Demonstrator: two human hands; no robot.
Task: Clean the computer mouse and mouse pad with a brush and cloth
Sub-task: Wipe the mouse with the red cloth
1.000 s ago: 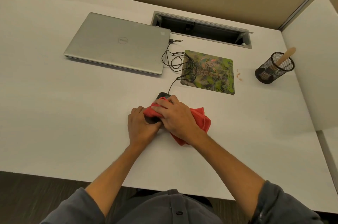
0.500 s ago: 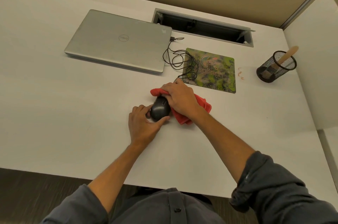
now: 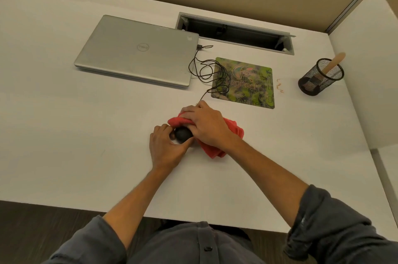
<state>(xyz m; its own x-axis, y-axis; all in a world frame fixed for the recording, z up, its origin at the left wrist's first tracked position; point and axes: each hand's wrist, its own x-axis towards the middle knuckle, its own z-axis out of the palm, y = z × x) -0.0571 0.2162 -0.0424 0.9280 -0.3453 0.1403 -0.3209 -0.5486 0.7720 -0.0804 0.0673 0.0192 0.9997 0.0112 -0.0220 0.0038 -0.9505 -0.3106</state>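
A black wired mouse (image 3: 182, 133) sits on the white desk (image 3: 86, 134) in front of me. My left hand (image 3: 167, 147) grips it from the near left side. My right hand (image 3: 206, 124) presses a red cloth (image 3: 233, 131) over the mouse's far half, so only the rear of the mouse shows. The mouse cable (image 3: 206, 74) loops across the left edge of a green patterned mouse pad (image 3: 247, 82) lying farther back on the right. A brush with a wooden handle (image 3: 333, 63) stands in a black mesh cup (image 3: 318, 78) at the far right.
A closed silver laptop (image 3: 137, 50) lies at the back left with the cable plugged into its right side. Behind the pad is an open cable slot (image 3: 234, 32) in the desk. Small orange crumbs (image 3: 280, 87) lie right of the pad. A partition wall rises at the right.
My right hand with the cloth slid forward off the mouse, baring its back, then came back part way over the front. My left hand kept its hold on the mouse.
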